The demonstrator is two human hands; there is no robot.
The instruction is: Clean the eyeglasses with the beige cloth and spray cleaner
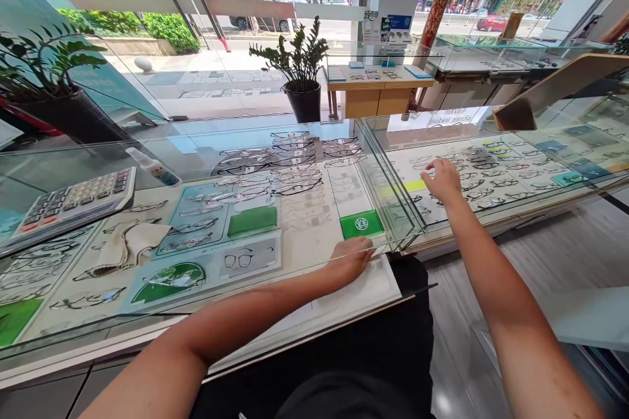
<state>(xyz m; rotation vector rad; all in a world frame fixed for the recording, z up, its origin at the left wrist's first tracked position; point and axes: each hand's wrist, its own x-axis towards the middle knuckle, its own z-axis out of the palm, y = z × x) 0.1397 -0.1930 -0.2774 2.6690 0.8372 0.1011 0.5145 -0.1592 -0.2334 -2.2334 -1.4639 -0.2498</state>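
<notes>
Left glass case (206,141): fills the middle and 9 o'clock, full of glasses.
Right glass case (580,144): at 2 o'clock, with rows of glasses (486,173) inside.
Calculator (73,203): on the left glass case, at 9 o'clock.
Left hand (351,260): open and flat, resting on the left glass case's near corner, at 6 o'clock from the green card (362,224).
Right hand (442,180): fingers loose and bent, holding nothing, by the rows of glasses.

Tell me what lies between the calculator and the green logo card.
Head view: a beige cloth, a teal tray of glasses and a green pad lie between the calculator and the green logo card.
</notes>
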